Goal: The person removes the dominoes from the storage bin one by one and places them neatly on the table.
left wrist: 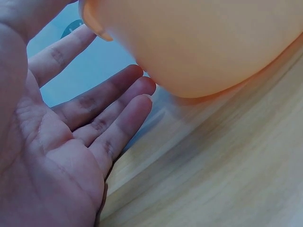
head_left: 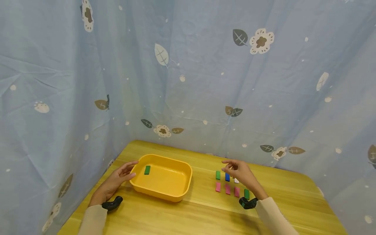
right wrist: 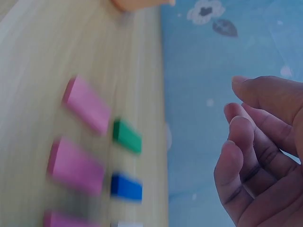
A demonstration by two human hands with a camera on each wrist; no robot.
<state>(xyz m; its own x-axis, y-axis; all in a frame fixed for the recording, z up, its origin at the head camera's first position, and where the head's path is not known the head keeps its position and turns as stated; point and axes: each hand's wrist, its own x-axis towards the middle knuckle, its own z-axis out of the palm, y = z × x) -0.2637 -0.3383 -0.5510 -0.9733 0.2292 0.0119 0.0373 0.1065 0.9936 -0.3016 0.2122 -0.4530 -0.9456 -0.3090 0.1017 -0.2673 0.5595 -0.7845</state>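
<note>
A yellow plastic bin [head_left: 160,192] stands on the table, with one green block [head_left: 147,170] lying inside it. Beside its left end is my left hand [head_left: 118,179], fingers extended and spread, fingertips right at the bin's wall [left wrist: 203,52]. My right hand [head_left: 239,171] hovers above the small blocks to the right, holding nothing, its fingers loosely bent. Beneath and beside it, a green block [head_left: 218,175], a blue block [head_left: 227,177] and a partly covered white block [head_left: 236,180] form the back row. Three pink blocks [head_left: 227,189] lie in front, with another green block [head_left: 246,194] near the wrist.
The wood-grain table [head_left: 182,218] has its far edge against a light blue curtain [head_left: 199,81] printed with flowers and leaves. The curtain also hangs along the left side. Dark camera mounts are on both wrists, the left mount [head_left: 112,204] close to the table.
</note>
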